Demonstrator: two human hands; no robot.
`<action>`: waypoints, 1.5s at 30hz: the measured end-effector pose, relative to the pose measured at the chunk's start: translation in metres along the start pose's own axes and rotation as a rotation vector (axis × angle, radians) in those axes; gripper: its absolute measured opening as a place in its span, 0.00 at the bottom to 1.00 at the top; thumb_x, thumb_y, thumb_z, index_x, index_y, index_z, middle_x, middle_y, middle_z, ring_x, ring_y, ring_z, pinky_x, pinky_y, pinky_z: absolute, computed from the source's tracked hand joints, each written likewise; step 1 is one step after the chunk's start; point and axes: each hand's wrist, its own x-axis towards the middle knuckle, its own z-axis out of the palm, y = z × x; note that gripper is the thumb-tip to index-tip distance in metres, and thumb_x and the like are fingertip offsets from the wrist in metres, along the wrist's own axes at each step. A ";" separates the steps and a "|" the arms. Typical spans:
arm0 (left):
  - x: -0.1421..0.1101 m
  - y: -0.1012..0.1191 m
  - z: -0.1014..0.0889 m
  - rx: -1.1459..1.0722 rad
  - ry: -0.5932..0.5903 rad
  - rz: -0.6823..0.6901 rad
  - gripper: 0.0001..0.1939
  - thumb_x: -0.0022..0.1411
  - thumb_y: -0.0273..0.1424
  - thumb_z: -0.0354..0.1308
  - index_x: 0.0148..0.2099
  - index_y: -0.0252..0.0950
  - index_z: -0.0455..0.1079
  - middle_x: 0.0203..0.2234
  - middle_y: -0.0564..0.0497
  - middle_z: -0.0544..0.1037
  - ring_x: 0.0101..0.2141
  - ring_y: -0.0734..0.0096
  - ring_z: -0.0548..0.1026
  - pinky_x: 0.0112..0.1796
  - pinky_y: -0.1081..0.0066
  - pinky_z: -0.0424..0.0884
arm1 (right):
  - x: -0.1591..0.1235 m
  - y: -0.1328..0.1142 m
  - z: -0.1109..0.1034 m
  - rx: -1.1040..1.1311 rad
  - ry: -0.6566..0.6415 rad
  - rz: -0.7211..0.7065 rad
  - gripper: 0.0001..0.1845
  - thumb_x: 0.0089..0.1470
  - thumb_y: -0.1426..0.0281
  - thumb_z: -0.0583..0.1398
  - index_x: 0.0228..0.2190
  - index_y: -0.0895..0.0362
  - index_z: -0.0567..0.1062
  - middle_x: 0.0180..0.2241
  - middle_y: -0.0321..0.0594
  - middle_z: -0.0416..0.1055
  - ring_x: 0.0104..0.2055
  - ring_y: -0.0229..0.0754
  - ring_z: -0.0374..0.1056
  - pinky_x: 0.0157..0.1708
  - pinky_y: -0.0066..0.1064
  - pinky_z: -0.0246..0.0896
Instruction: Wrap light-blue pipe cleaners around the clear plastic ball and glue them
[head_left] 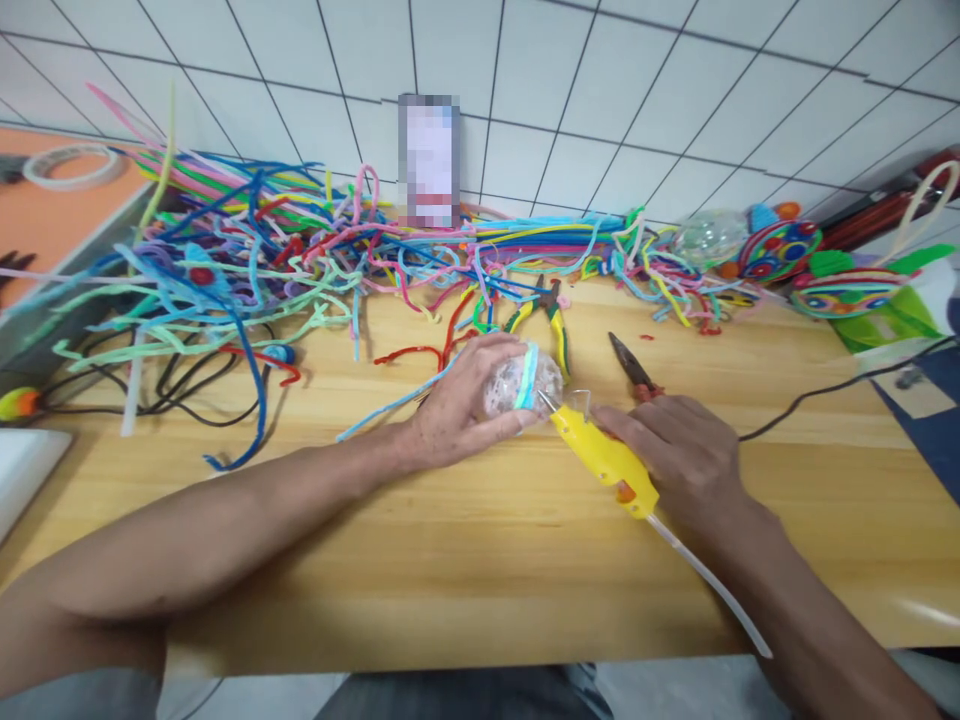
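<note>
My left hand (457,405) is wrapped round a clear plastic ball (523,385) that has a light blue pipe cleaner (529,372) laid over it. A tail of that pipe cleaner trails left across the wooden table (480,560). My right hand (679,450) grips a yellow hot glue gun (600,452). Its metal nozzle touches the ball near the blue strip. A translucent glue stick (709,585) sticks out of the gun's back toward me.
A big tangle of coloured pipe cleaners (247,260) covers the table's back left. Yellow-handled pliers (551,315) and red-handled pliers (634,370) lie behind my hands. Finished colourful balls (780,250) sit back right. A black cable (825,385) runs right. A tape roll (71,165) lies far left.
</note>
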 end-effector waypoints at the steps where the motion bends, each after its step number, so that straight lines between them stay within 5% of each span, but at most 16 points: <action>1: 0.000 0.000 0.000 0.001 -0.005 -0.001 0.35 0.73 0.39 0.67 0.75 0.45 0.58 0.65 0.38 0.70 0.68 0.48 0.70 0.67 0.43 0.70 | -0.001 0.000 0.001 0.004 0.005 0.003 0.15 0.72 0.69 0.60 0.56 0.59 0.76 0.31 0.42 0.76 0.33 0.47 0.69 0.38 0.40 0.62; 14: 0.002 0.000 0.001 -0.012 0.007 0.016 0.35 0.73 0.40 0.67 0.75 0.45 0.59 0.65 0.37 0.71 0.67 0.47 0.70 0.67 0.43 0.70 | -0.002 -0.003 0.001 -0.011 -0.027 0.036 0.20 0.75 0.60 0.55 0.58 0.59 0.76 0.32 0.43 0.75 0.35 0.48 0.70 0.39 0.41 0.62; 35: 0.000 -0.001 0.001 0.013 -0.012 0.022 0.35 0.73 0.42 0.66 0.75 0.46 0.58 0.66 0.37 0.70 0.68 0.45 0.69 0.67 0.39 0.69 | -0.001 -0.003 0.000 0.050 -0.035 0.024 0.15 0.72 0.68 0.59 0.56 0.57 0.77 0.32 0.42 0.77 0.33 0.46 0.72 0.40 0.40 0.65; 45: 0.001 -0.001 0.000 0.025 -0.016 0.026 0.34 0.74 0.43 0.65 0.75 0.46 0.57 0.66 0.37 0.70 0.69 0.47 0.69 0.67 0.40 0.70 | -0.003 -0.004 -0.001 0.065 -0.063 0.035 0.19 0.74 0.62 0.56 0.57 0.57 0.78 0.32 0.43 0.77 0.34 0.48 0.73 0.39 0.42 0.66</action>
